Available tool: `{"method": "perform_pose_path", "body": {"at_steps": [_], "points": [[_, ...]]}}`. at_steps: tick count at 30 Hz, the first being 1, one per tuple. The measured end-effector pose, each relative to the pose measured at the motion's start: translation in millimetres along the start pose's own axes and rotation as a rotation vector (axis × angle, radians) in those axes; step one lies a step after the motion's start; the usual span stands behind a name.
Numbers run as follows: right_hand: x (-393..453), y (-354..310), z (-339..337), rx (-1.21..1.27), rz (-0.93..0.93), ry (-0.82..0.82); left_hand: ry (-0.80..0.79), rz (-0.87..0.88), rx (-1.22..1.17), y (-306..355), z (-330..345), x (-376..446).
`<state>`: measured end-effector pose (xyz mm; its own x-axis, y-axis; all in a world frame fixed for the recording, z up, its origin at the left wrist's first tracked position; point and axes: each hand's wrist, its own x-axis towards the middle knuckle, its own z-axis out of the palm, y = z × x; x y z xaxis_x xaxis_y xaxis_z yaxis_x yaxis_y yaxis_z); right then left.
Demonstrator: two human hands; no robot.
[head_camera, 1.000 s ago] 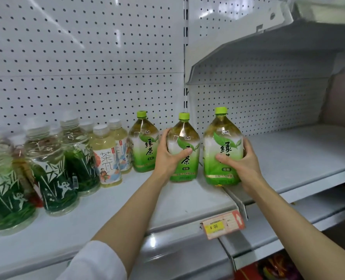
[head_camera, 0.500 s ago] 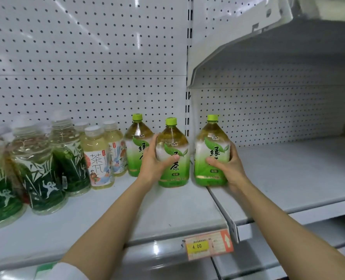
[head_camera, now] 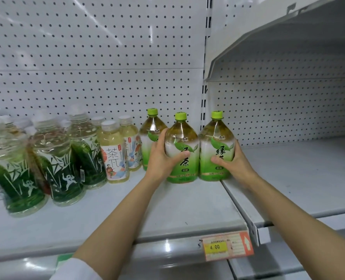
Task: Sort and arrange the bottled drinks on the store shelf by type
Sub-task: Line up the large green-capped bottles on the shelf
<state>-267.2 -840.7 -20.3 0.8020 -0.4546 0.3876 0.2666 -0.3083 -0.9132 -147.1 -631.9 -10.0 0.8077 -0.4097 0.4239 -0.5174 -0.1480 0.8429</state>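
Head camera, looking forward and a little down at a store shelf

The single wide-angle view sits close to the shelf (head_camera: 187,211), facing the white pegboard back wall (head_camera: 95,57) almost square on. Both forearms reach in from the bottom edge, and the price tag (head_camera: 227,247) on the shelf's front lip lies near the lower middle. Straight lines bend toward the edges. No second view shares the scene.

Left hand (head_camera: 161,158) and right hand (head_camera: 233,163) grip two touching green-tea bottles (head_camera: 182,150); leftward bottles (head_camera: 56,168) look blurred.
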Motion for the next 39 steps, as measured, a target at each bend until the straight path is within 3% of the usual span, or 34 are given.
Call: {"method": "perform_pose_path", "body": {"at_steps": [5,9,13,17,22,28,33,39], "points": [[-3.8,-5.2,2.9,-0.289,-0.042,0.144,0.03,0.038,0.288,9.1,-10.2,-0.3],[-6.9,-11.3,9.1,-0.587,-0.127,0.277,0.012,0.107,0.361,20.7,-20.3,-4.1],[-23.4,-18.0,20.9,-0.799,-0.319,0.352,0.139,0.166,0.407,20.7,-45.1,-4.0],[-31.9,-20.3,35.1,-0.978,-0.507,0.284,0.177,0.183,0.56,14.6,-65.4,-11.0],[-42.8,-35.5,66.1,-0.979,-0.704,0.229,0.135,0.233,0.729,-2.3,-83.3,-38.2],[-50.8,-47.4,112.2,-0.961,-0.776,0.098,0.116,0.282,0.897,-15.5,-119.9,-76.0],[-27.0,-90.4,161.3,-0.987,-0.526,-0.011,0.11,0.37,0.955,-26.7,-160.3,-98.0],[56.0,-116.6,226.5,-0.865,0.062,-0.003,0.108,0.443,0.934,-44.5,-230.4,-122.6]]}}
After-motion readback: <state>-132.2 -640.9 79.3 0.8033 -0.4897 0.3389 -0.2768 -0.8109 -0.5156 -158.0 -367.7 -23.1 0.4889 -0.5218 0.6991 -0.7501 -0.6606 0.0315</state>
